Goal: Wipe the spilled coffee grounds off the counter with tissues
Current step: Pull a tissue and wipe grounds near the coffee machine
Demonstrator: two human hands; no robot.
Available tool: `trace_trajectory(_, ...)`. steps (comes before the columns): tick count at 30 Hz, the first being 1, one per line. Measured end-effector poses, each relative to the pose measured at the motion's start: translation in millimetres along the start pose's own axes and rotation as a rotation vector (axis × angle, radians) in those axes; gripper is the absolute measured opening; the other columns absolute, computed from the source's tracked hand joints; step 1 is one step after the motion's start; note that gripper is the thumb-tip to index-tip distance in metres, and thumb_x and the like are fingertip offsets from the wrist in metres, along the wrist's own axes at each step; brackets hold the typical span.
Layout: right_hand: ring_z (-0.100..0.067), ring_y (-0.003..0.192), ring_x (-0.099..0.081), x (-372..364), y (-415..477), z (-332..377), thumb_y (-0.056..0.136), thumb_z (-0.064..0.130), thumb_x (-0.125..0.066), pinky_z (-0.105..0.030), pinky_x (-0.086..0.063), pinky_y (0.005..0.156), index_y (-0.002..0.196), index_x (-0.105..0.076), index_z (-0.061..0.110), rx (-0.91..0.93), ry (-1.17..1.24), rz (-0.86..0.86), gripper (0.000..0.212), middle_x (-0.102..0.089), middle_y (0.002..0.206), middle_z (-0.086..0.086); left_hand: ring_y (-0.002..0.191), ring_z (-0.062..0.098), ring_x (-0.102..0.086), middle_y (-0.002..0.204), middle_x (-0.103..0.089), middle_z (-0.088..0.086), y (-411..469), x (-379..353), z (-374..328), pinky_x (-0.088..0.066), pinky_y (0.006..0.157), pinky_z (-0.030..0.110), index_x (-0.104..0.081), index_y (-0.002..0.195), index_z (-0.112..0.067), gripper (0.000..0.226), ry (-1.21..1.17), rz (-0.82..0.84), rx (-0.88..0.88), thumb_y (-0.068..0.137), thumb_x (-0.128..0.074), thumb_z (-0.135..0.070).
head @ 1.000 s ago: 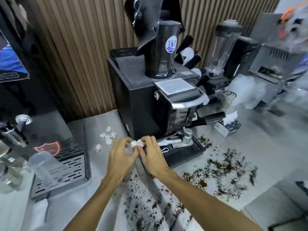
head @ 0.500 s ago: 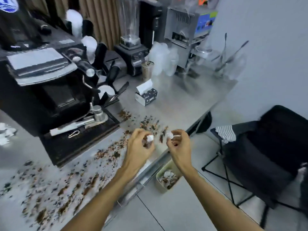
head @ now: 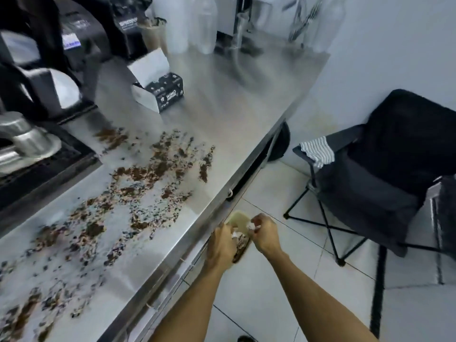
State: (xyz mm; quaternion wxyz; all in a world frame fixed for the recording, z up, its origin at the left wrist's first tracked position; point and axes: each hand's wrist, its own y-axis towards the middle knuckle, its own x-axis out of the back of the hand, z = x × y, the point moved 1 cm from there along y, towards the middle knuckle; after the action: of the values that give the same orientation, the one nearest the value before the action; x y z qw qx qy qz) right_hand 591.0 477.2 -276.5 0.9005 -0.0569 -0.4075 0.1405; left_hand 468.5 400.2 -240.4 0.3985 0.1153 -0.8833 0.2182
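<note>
Brown coffee grounds lie scattered over the steel counter, from its middle down to the lower left. Both my hands hang off the counter's front edge, above a pale bin on the floor that holds dirty tissue. My left hand pinches a small white tissue wad. My right hand pinches another tissue wad. A black and white tissue box stands open further back on the counter.
A black espresso machine with its drip tray fills the left. Blurred plastic bottles stand at the back. To the right, a black folding chair with a striped cloth stands on the tiled floor.
The view swung right and down, away from the machine. My hands parted, each with a tissue wad, and dropped from above the counter's edge to above the floor bin.
</note>
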Motion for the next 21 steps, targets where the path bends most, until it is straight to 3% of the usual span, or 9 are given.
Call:
trace_trajectory(4, -0.019, 0.078, -0.056, -72, 30, -59, 0.072, -0.003, -0.063, -0.022, -0.041, 0.069, 0.092, -0.065, 0.001, 0.031, -0.050, 0.025, 0.021, -0.062, 0.087, -0.004, 0.081, 0.019, -0.063, 0.105, -0.070, 0.008, 53, -77, 55, -0.054, 0.066, 0.029, -0.069, 0.112, -0.021, 0.029, 0.032, -0.015, -0.007, 0.090, -0.059, -0.006)
trace_trajectory(10, -0.027, 0.104, -0.061, -144, 70, -129, 0.081, 0.010, -0.064, -0.026, -0.046, 0.084, 0.116, -0.062, 0.006, 0.003, -0.039, 0.094, 0.035, -0.065, 0.113, -0.009, 0.087, 0.023, -0.067, 0.104, -0.070, 0.009, 108, -155, 107, -0.056, 0.069, 0.029, -0.070, 0.115, -0.020, 0.030, 0.129, -0.018, -0.033, 0.091, -0.059, -0.005)
trace_trajectory(14, -0.021, 0.094, -0.063, -126, 71, -122, 0.085, 0.011, -0.061, -0.027, -0.049, 0.082, 0.101, -0.067, 0.006, 0.007, 0.038, -0.011, 0.017, -0.068, 0.101, -0.006, 0.082, 0.022, -0.067, 0.094, -0.070, 0.008, 105, -141, 101, -0.054, 0.065, 0.031, -0.072, 0.094, -0.013, 0.015, 0.171, -0.037, -0.027, 0.092, -0.057, -0.011)
trace_trajectory(18, -0.021, 0.079, -0.061, -67, 53, -77, 0.091, 0.011, -0.052, -0.030, -0.049, 0.069, 0.086, -0.060, 0.011, 0.050, 0.086, -0.137, 0.009, -0.064, 0.087, -0.003, 0.098, 0.019, -0.059, 0.109, -0.058, 0.003, 81, -98, 53, -0.042, 0.068, 0.024, -0.062, 0.106, -0.015, 0.018, 0.174, -0.163, -0.141, 0.100, -0.047, -0.022)
trace_trajectory(21, -0.016, 0.077, -0.054, -7, 31, -30, 0.097, 0.017, -0.046, -0.029, -0.044, 0.067, 0.089, -0.051, 0.016, 0.139, 0.154, -0.250, 0.009, -0.057, 0.088, 0.002, 0.092, 0.019, -0.054, 0.100, -0.056, 0.002, 56, -57, -3, -0.039, 0.067, 0.025, -0.053, 0.103, -0.015, 0.018, 0.089, -0.271, -0.251, 0.103, -0.037, -0.022)
